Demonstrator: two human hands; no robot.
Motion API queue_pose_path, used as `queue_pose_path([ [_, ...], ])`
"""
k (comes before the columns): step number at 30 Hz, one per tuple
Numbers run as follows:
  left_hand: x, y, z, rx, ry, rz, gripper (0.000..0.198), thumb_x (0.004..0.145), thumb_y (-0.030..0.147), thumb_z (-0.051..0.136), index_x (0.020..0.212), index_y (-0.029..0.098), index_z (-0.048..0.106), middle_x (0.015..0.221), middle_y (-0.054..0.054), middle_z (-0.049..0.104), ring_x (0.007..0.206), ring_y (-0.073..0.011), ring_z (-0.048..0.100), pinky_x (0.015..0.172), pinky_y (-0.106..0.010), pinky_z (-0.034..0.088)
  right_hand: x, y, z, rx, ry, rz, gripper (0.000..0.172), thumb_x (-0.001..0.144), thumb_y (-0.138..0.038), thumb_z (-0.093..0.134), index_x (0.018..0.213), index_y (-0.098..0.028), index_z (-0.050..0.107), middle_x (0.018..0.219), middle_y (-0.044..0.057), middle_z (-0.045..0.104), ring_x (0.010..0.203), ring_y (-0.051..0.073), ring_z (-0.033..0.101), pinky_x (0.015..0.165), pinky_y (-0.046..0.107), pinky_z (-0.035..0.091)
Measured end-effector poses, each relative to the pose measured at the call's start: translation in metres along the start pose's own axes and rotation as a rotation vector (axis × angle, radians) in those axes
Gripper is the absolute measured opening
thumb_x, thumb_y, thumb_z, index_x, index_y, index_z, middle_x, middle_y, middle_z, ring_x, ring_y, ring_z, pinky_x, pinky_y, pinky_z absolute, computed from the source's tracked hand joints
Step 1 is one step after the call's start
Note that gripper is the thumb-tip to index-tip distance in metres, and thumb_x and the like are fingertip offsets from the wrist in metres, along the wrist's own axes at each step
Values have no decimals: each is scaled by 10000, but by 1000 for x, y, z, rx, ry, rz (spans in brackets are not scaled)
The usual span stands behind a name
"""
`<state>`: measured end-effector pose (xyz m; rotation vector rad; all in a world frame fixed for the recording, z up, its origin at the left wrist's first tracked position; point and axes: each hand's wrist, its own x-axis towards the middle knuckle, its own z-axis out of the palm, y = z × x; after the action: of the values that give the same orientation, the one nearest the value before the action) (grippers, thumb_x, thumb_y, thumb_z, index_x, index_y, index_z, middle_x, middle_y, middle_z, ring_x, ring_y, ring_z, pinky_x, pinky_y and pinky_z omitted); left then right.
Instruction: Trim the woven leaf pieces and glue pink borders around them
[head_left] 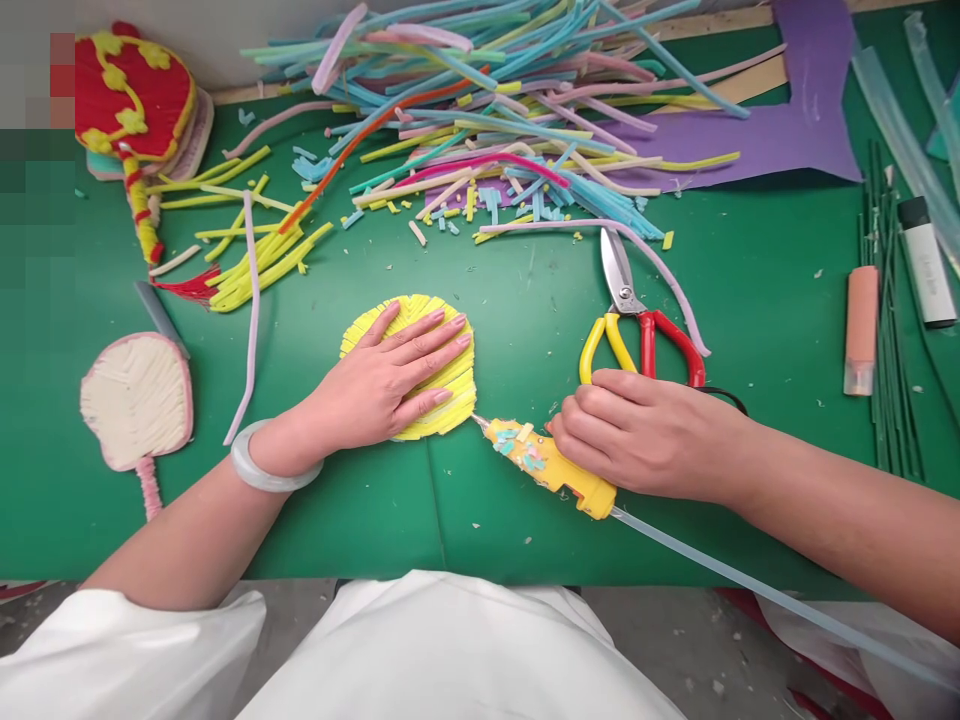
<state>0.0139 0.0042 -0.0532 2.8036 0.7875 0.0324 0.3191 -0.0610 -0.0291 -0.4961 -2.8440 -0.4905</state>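
My left hand [401, 375] lies flat, fingers spread, over a round yellow piece [442, 410] covered in strips that look like fuzzy craft stems. A pale bangle [259, 460] circles that wrist. In my right hand [637, 435] is a yellow glue gun [544, 460], its body speckled with coloured scraps. The metal nozzle [480, 420] points left and is at the lower right edge of the yellow piece. A long translucent glue stick [720, 560] trails from the gun's back end. Just beyond my right hand rest scissors [626, 290] with one yellow and one red handle, partly covered by my hand.
A heap of coloured fuzzy stems [525, 110] and cut bits fills the back, beside purple sheet material [817, 130]. At left lie a red decorated fan [142, 95] and a cream fan [139, 395]. Green wires [889, 350] and a white tube [928, 265] are at right.
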Motion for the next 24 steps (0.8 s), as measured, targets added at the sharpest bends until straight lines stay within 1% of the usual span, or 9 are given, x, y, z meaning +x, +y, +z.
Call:
queue_pose_path([
  [9, 0, -1, 0, -5, -11, -3, 594, 1077, 430, 292, 1622, 279, 112, 1644, -42, 297, 1532, -254, 251, 1261, -514, 39, -3, 2, 0, 5, -6, 4, 217, 971, -125, 542, 778, -186, 617, 702, 13, 584, 665, 164, 470, 768, 339, 405],
  [19, 0, -1, 1, 2, 2, 5, 596, 1079, 425, 298, 1623, 266, 114, 1643, -54, 305, 1533, -248, 247, 1260, -506, 35, -1, 4, 2, 2, 12, 22, 282, 984, -111, 503, 741, -205, 612, 675, 0, 550, 655, 167, 426, 757, 329, 386],
  [24, -1, -1, 1, 1, -2, 5, 603, 1077, 423, 304, 1624, 271, 101, 1645, -55, 298, 1535, -251, 243, 1258, -511, 39, -2, 5, 2, 22, 17, 27, 248, 967, -117, 539, 743, -188, 618, 661, 5, 537, 647, 166, 426, 712, 333, 368],
])
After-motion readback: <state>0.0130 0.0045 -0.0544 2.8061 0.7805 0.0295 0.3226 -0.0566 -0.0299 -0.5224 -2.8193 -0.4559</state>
